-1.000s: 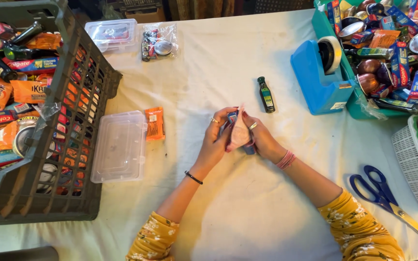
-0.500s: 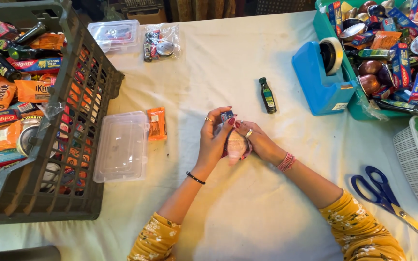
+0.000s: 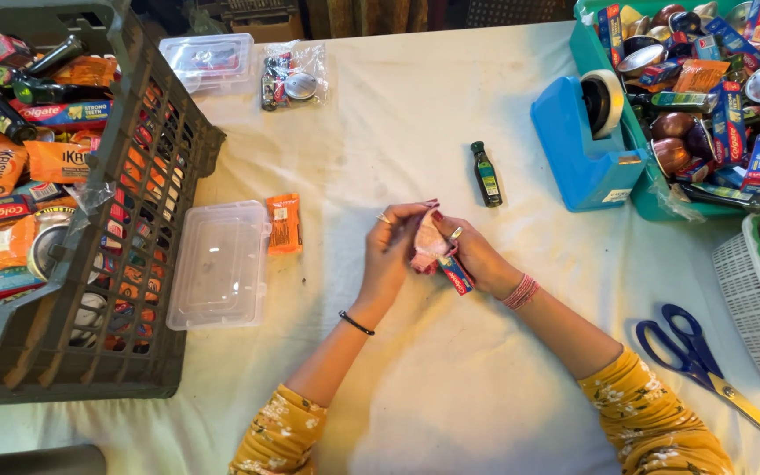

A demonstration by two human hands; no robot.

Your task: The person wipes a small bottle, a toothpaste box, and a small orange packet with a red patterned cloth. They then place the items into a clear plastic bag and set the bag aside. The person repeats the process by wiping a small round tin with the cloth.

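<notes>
Over the middle of the white table, my left hand point(image 3: 393, 251) and my right hand point(image 3: 477, 257) meet around a small pink pouch point(image 3: 429, 244). A small red and blue toothpaste box point(image 3: 454, 273) sticks out below the pouch, under my right fingers. Both hands grip this bundle just above the cloth. Beyond my hands a small dark green bottle point(image 3: 486, 174) lies on the table. An orange sachet point(image 3: 284, 223) lies to the left, beside a clear plastic box point(image 3: 219, 264).
A dark crate point(image 3: 147, 202) full of packets stands at the left. A blue tape dispenser point(image 3: 584, 145) and a teal bin point(image 3: 653, 189) of small goods sit at the back right. Blue scissors point(image 3: 692, 356) and a white basket point(image 3: 754, 303) lie at the right.
My hands have kept working the pouch and the toothpaste box in place; the box now points down and to the right, below the pouch.
</notes>
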